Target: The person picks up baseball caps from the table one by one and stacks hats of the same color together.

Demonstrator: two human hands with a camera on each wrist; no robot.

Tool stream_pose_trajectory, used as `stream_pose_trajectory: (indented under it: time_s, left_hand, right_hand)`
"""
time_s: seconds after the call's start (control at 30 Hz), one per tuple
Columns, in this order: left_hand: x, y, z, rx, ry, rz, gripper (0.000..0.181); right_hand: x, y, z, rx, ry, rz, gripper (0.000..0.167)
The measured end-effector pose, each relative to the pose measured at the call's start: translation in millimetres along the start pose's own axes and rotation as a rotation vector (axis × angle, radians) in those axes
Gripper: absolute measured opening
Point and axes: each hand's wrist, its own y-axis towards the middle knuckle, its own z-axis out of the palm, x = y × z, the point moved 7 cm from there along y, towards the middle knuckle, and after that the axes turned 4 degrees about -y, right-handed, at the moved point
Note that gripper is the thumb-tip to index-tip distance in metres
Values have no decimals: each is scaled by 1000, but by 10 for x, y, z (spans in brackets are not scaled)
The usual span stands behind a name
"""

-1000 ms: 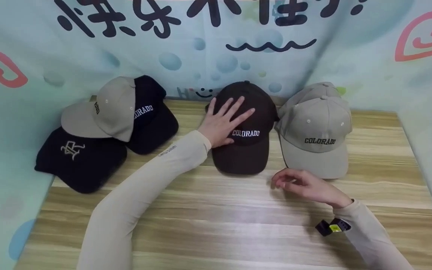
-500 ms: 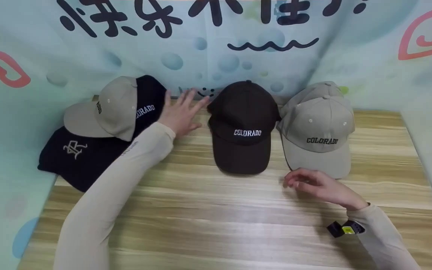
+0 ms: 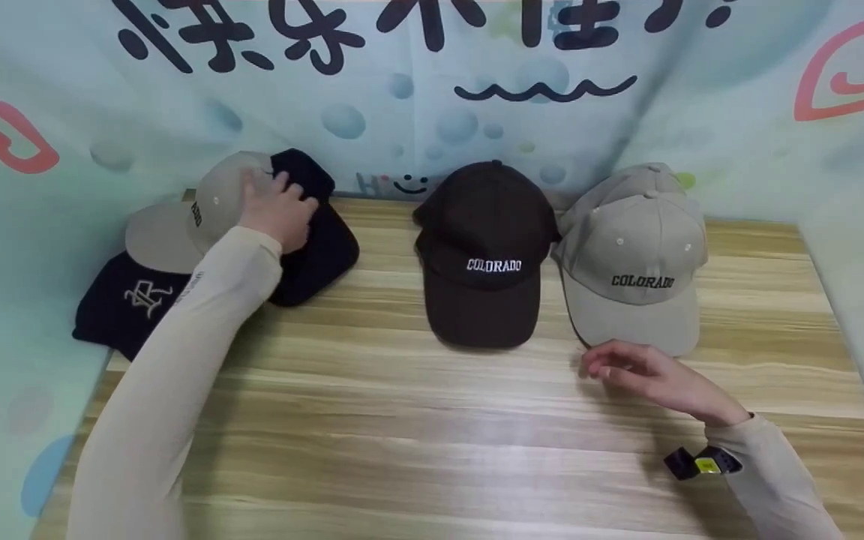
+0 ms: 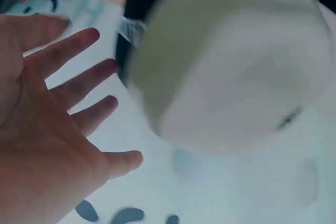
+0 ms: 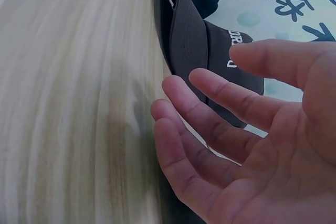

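Observation:
In the head view my left hand (image 3: 278,214) is over the left group of caps, at the side of a beige baseball cap (image 3: 162,236). Its fingers are spread and relaxed in the left wrist view, beside that beige cap (image 4: 226,72); contact is hard to tell. A navy cap (image 3: 319,262) lies partly hidden behind the beige one, and another navy cap (image 3: 113,307) with a stitched letter sits under its brim. My right hand (image 3: 664,382), fingers loosely bent and holding nothing, is just in front of the brim of a beige COLORADO cap (image 3: 638,255) on the right.
A dark brown COLORADO cap (image 3: 484,307) stands mid-table between the two groups. Another beige cap (image 3: 649,176) shows behind the right one. The wood-grain table (image 3: 402,435) backs onto a printed cloth (image 3: 267,112), with cloth at both sides too.
My left hand has left the dark brown cap's crown and moved left to the beige and navy caps. My right hand has drifted slightly right. The caps look unmoved.

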Motion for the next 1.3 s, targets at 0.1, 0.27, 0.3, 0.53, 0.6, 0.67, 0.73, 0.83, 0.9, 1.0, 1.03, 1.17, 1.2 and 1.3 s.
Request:
stream_pose_trajectory:
  time_s: [0.1,0.27,0.3,0.53,0.6,0.67,0.73,0.83,0.9,1.0,1.03,1.17,1.2,1.3]
  left_hand:
    - [108,-49,-27,12,65,3,37]
    - [209,-86,-107,22,242,26,31]
    - [227,-87,-128,23,271,28,31]
    - [369,-154,-318,-13,405,95,18]
    - [414,-202,-401,-47,411,118,15]
    - [449,-256,-493,-82,395,133,15]
    - [469,-311,-599,-120,362,145,17]
    - [500,-398,-777,-169,317,153,17]
    - [531,-462,-903,-212,295,147,15]
    - [577,-564,-1057,-271,264,135,15]
    - [586,-597,-1094,-290,254,134,16]
    - [591,-719,-1195,-333,226,127,26]
    - [587,-746,-1216,-342,224,126,27]
    - [557,-814,-1291,-371,190,144,29]
  right_hand:
    - [2,0,13,9,4,-2,23]
    - [-9,4,40,17,14,17,23]
    - [-10,6,47,19,20,19,23]
    - [-2,-2,69,26,32,33,23]
    - [1,-12,56,23,23,36,24]
    - [0,-27,38,19,14,45,24]
    - [-9,-46,25,20,26,56,25]
    - [-30,-69,14,19,46,77,26]
    - [-47,-80,16,21,61,87,26]
    - [-75,-94,22,18,64,106,26]
    - [-85,-99,24,18,64,115,26]
    - [-117,-113,22,15,59,140,27]
    - [-123,-115,20,16,59,142,27]
    - [-122,-118,12,17,53,131,26]
